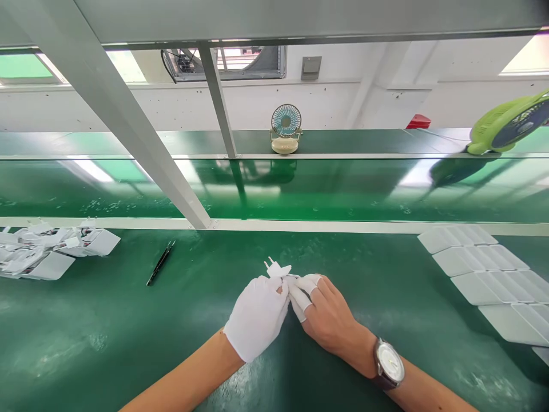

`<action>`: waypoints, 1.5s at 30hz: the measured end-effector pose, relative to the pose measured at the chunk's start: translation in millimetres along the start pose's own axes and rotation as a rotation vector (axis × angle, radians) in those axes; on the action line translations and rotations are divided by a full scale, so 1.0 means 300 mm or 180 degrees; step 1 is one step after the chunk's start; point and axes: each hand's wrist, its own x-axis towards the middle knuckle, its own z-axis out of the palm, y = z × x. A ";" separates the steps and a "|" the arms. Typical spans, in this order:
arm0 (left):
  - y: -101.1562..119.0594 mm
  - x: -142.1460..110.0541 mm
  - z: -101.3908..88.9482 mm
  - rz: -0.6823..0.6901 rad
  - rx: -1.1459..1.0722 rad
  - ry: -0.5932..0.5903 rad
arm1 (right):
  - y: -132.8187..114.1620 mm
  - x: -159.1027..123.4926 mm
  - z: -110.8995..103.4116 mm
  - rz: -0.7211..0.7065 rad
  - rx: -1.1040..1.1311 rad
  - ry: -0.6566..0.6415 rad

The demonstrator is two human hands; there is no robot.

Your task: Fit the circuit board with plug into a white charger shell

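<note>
My left hand [259, 316], in a white glove, is closed on a small white two-pin plug piece [278, 270] whose pins point up and away to the left. My right hand [322, 312], with white finger covers and a watch on the wrist, pinches at the near right side of the same piece. The fingertips of both hands meet there and hide its lower part. Both hands are over the middle of the green work surface [206, 320].
White plastic housings with wires [55, 249] lie at the left, near a black pen-like tool [160, 263]. White casings [493, 274] stand in rows at the right. A slanted metal post [141, 114] rises from the back rail. Behind it are a small fan [286, 123] and a green fan [501, 123].
</note>
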 end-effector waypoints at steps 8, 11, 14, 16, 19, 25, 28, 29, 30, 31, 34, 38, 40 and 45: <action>0.015 0.000 0.007 -0.0266 0.0033 0.0064 | -0.007 0.033 -0.031 0.0059 0.0189 -0.0064; 0.014 -0.005 0.018 -0.0307 0.0026 0.0091 | -0.003 0.044 -0.040 0.0057 0.0197 -0.0110; 0.013 -0.006 0.024 -0.0272 -0.0039 0.0193 | 0.002 0.042 -0.038 0.0030 0.0193 -0.0170; 0.013 -0.005 0.021 -0.0279 -0.0005 0.0224 | 0.002 0.031 -0.029 0.0024 0.0199 -0.0186; 0.014 -0.003 0.013 -0.0266 0.0066 0.0123 | -0.002 0.012 -0.010 0.0030 0.0111 -0.0212; 0.014 -0.005 0.016 -0.0233 0.0094 0.0090 | -0.004 -0.010 0.010 0.0141 0.0092 -0.0339; 0.012 -0.008 0.021 -0.0176 0.0116 0.0260 | 0.006 -0.008 0.012 0.0064 0.0119 -0.0361; 0.010 -0.009 0.021 -0.0152 0.0117 0.0323 | 0.010 -0.005 0.013 0.0075 0.0135 -0.0317; 0.008 -0.010 0.021 -0.0127 0.0109 0.0373 | 0.013 0.000 0.015 0.0107 0.0168 -0.0256; 0.006 -0.010 0.021 -0.0102 0.0094 0.0405 | 0.016 0.005 0.017 0.0149 0.0226 -0.0181; 0.001 -0.009 0.017 -0.0010 0.0032 0.0438 | 0.022 0.020 0.020 0.0306 0.0543 0.0036; -0.010 0.000 0.004 0.0043 -0.0040 0.0313 | 0.026 0.023 0.019 0.0669 0.1127 0.0191; -0.022 0.003 -0.003 0.0069 -0.0129 0.0179 | 0.030 0.019 0.020 0.0839 0.1292 0.0085; -0.064 -0.006 -0.009 0.0009 -0.0840 0.0185 | 0.046 0.008 0.044 0.0790 0.1553 -0.0553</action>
